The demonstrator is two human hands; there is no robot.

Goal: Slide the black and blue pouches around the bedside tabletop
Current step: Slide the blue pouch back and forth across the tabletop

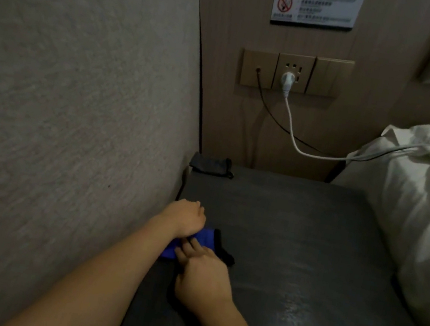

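The blue pouch point(205, 239), with a black trim and cord on its right end, lies near the left edge of the dark bedside tabletop point(307, 251). My right hand point(202, 274) presses its extended fingers on the pouch's near end. My left hand point(184, 216) lies across the pouch's far left part with the wrist over it. Its fingers bend down on the far side, so the fingertips are hidden. The black pouch point(211, 164) lies alone in the back left corner, against the wall.
A grey textured wall point(74, 109) borders the tabletop on the left. White bedding point(424, 205) crowds the right side. A white cable point(293, 136) and a black cable run from the wall sockets point(293, 73) towards the bed, above the tabletop's back edge.
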